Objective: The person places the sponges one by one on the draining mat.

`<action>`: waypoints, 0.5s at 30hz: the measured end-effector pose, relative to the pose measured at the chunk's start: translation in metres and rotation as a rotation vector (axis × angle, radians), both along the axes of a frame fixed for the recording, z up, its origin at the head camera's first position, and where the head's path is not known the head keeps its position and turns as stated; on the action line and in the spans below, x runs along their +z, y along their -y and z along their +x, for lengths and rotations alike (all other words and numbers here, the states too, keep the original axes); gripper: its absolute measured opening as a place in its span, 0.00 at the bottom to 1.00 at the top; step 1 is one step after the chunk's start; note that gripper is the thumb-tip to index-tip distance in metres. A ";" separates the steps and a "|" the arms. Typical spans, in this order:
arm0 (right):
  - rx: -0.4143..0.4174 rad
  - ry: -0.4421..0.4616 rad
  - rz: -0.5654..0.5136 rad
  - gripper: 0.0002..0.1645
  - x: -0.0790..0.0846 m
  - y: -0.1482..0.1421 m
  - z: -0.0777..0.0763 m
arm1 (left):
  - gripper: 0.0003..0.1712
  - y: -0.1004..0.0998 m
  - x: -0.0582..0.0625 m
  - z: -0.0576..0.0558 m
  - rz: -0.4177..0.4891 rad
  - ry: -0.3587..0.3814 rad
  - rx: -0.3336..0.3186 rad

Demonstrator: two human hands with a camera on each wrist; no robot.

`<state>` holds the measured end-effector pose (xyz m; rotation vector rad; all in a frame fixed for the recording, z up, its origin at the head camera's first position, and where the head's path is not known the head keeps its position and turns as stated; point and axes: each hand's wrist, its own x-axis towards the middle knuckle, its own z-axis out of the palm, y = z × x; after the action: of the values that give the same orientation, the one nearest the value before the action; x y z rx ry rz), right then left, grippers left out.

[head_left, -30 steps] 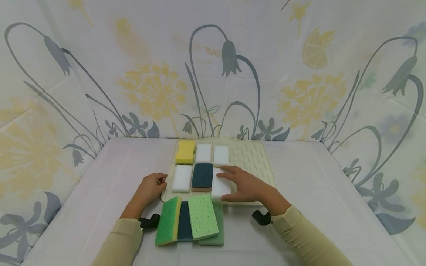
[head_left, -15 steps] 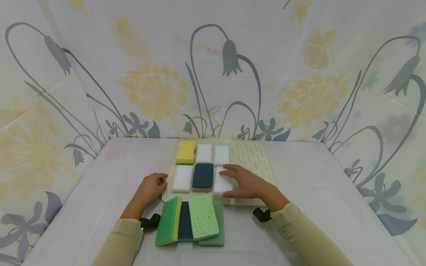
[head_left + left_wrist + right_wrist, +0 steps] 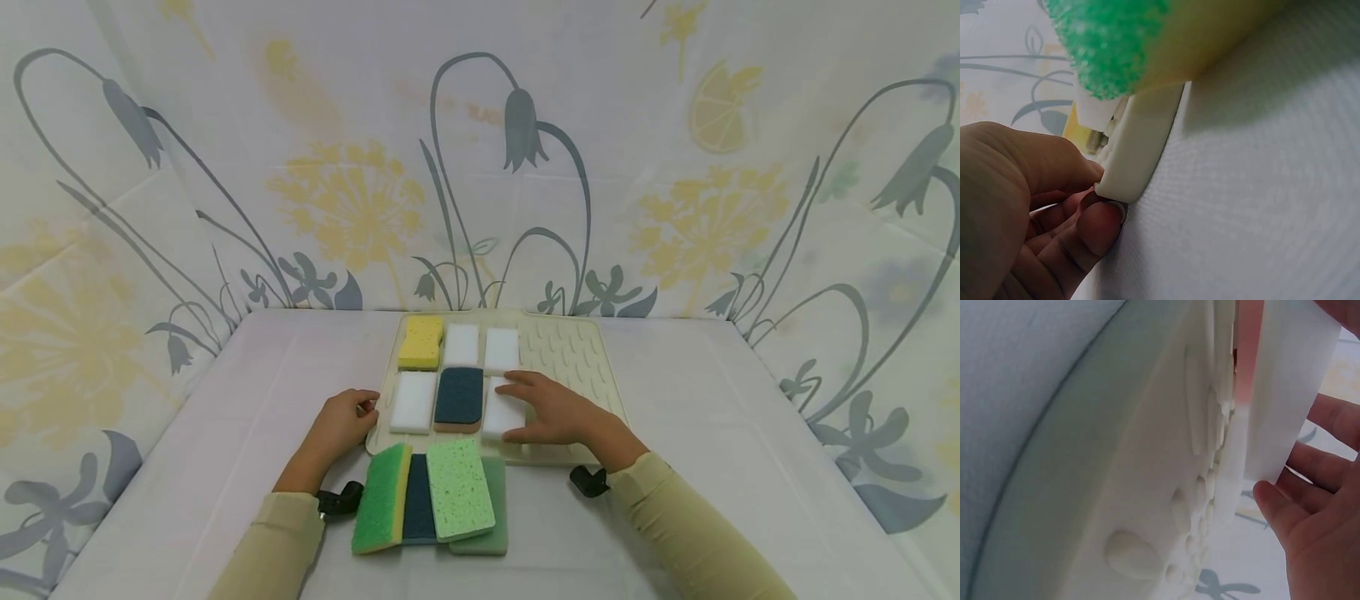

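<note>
A cream ridged mat [image 3: 573, 354] with a raised rim lies on the table, bearing a yellow sponge [image 3: 420, 342], several white sponges [image 3: 412, 402] and a dark blue scouring sponge [image 3: 459, 396]. At the mat's near left, my left hand [image 3: 343, 422] pinches its rim between thumb and fingers, close up in the left wrist view. My right hand [image 3: 558, 410] holds a white sponge [image 3: 1291, 381], thumb at its near edge and fingers over the far side. That sponge sits right of the dark blue one; the hand partly covers it.
In front of the mat lie a green-and-yellow scrub sponge [image 3: 381, 498], a dark blue pad [image 3: 418, 500], a speckled light green sponge [image 3: 460, 490] and a dull green one [image 3: 496, 508] partly under it. A flowered cloth [image 3: 480, 208] hangs behind the table.
The white sponge under my right hand has shifted slightly away and to the right, in line with the dark blue one. My left hand stays at the mat's rim.
</note>
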<state>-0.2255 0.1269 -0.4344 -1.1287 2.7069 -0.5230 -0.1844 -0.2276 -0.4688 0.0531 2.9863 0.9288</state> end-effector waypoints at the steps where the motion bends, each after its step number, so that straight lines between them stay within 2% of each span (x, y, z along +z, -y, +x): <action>1: 0.000 0.002 0.005 0.44 -0.001 0.000 0.000 | 0.23 0.000 0.000 0.000 0.001 0.002 0.003; 15: -0.001 0.029 0.025 0.46 -0.006 0.004 -0.005 | 0.23 0.001 -0.002 -0.002 -0.008 -0.002 0.000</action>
<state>-0.2308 0.1229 -0.4400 -1.1046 2.6823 -0.4997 -0.1866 -0.2288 -0.4703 0.0539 2.9913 0.9170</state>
